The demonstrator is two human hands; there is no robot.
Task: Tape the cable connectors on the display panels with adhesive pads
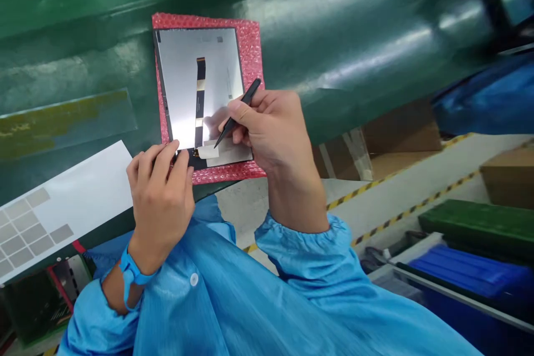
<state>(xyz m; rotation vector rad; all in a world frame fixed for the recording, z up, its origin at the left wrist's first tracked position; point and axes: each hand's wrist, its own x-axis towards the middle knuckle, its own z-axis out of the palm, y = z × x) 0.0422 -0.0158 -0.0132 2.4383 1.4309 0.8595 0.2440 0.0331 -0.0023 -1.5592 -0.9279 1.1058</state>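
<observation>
A display panel (175,83) with a silvery back and dark edges lies on a pink bubble-wrap sheet (250,50). Up its middle runs a black ribbon cable (201,97) with gold-coloured bands. My right hand (277,128) is closed around black tweezers (237,115), whose tip touches or hovers just over a small whitish tape piece (208,151) by the cable's lower end. Fingers slightly spread, my left hand (162,194) rests its fingertips on the panel's lower left edge. A pale strip (229,153) along the panel's bottom is partly covered by my right hand.
Left of the panel, a white sheet with grey squares (87,178) lies at the front edge of the green bench (300,50). Behind it is a clear, yellowish strip (70,119). Cardboard boxes (400,133) and a blue bin (471,270) stand at right, below the bench.
</observation>
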